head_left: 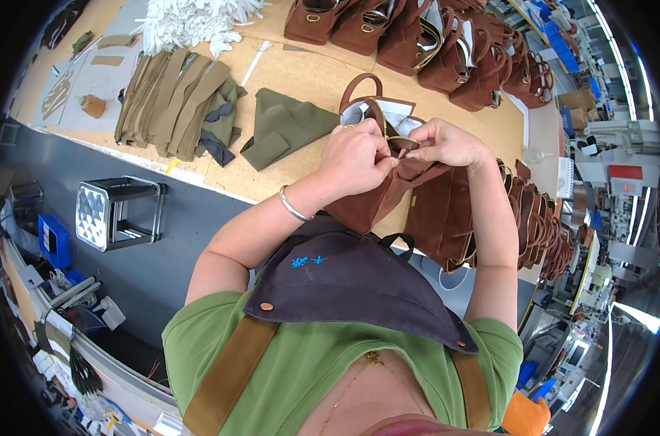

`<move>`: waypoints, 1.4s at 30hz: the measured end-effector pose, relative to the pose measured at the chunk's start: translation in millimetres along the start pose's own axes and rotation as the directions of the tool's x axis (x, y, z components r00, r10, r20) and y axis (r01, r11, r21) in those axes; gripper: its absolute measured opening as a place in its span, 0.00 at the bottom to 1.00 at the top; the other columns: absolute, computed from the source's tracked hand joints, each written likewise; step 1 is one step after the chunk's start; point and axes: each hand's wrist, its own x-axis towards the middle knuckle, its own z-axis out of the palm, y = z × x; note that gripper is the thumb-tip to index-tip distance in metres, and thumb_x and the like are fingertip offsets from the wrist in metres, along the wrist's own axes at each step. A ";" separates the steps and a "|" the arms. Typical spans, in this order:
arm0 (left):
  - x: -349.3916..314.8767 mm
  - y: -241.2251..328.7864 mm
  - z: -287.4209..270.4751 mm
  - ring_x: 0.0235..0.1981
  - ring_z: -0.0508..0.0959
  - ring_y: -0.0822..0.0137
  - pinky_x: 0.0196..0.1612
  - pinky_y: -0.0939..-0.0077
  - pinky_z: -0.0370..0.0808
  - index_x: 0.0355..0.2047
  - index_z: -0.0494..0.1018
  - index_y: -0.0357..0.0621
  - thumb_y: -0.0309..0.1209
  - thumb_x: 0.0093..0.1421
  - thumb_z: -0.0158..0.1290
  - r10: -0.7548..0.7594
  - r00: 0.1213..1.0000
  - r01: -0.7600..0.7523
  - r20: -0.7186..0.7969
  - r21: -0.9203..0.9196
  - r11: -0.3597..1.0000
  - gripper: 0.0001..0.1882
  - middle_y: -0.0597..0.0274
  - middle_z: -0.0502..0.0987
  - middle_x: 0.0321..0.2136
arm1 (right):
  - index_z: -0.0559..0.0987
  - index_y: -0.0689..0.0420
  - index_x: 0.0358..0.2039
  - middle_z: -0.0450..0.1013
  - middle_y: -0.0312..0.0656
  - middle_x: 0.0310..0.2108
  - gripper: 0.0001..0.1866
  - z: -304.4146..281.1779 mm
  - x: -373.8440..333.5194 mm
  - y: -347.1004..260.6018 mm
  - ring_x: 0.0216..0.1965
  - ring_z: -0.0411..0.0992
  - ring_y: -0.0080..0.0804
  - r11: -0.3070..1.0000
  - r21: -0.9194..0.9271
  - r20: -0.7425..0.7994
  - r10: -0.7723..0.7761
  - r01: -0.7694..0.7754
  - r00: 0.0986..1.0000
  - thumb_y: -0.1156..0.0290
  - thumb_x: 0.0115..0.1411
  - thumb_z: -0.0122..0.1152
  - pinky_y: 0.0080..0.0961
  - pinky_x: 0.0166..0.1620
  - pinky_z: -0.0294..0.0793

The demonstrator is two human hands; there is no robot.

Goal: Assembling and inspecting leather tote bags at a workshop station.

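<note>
A brown bag point(373, 200) is held at the centre of the frame, at the near edge of the bench point(290, 76), with its mouth open and a looped handle point(362, 81) raised behind it. The body, the pale lining and the handle appear to be joined already; the gold-toothed zip point(401, 138) along the mouth is judged to be the part being handled, and that opening is left unclosed. Whether any stitching remains cannot be told.

The rim is gripped from the left by the left hand point(357, 156), its thumb and forefinger drawn together in a pinch. By the right hand point(448, 143), the other side of the mouth is pinched beside the zip, thumb and forefinger nearly meeting; the small part between them is too hidden to be made out.

Just left of the bag, a folded olive cloth point(290, 123) is laid, and farther toward the upper left a row of tan strips point(168, 102) is spread. Similar brown bags point(399, 43) are lined up at upper right, and more are stacked point(446, 218) right of centre; their degree of completion cannot be judged.
</note>
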 end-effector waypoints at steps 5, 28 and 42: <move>-0.3 1.5 1.7 0.30 0.77 0.61 0.37 0.63 0.68 0.20 0.79 0.46 0.36 0.50 0.64 -0.019 1.000 0.019 0.003 0.029 0.999 0.10 0.64 0.75 0.27 | 0.82 0.64 0.36 0.77 0.29 0.30 0.07 -5.9 -1.2 4.8 0.32 0.70 0.11 0.989 0.139 0.021 0.056 -0.059 0.998 0.81 0.57 0.63 0.14 0.38 0.70; 2.5 -2.9 -11.2 0.27 0.78 0.62 0.32 0.68 0.73 0.27 0.78 0.47 0.34 0.50 0.66 0.187 0.981 -0.184 0.043 -0.069 0.981 0.09 0.65 0.74 0.23 | 0.81 0.65 0.37 0.80 0.36 0.32 0.08 19.7 -3.4 1.6 0.33 0.75 0.18 0.997 0.046 -0.165 0.074 -0.067 0.983 0.82 0.55 0.65 0.19 0.39 0.77; 0.6 -8.3 0.0 0.27 0.75 0.63 0.33 0.65 0.67 0.24 0.77 0.48 0.32 0.49 0.64 0.091 0.996 -0.089 0.002 -0.181 0.979 0.06 0.65 0.72 0.24 | 0.79 0.62 0.42 0.75 0.30 0.30 0.13 33.2 -6.4 -8.4 0.27 0.67 0.13 0.979 -0.198 -0.325 -0.115 0.051 0.939 0.78 0.55 0.66 0.17 0.31 0.69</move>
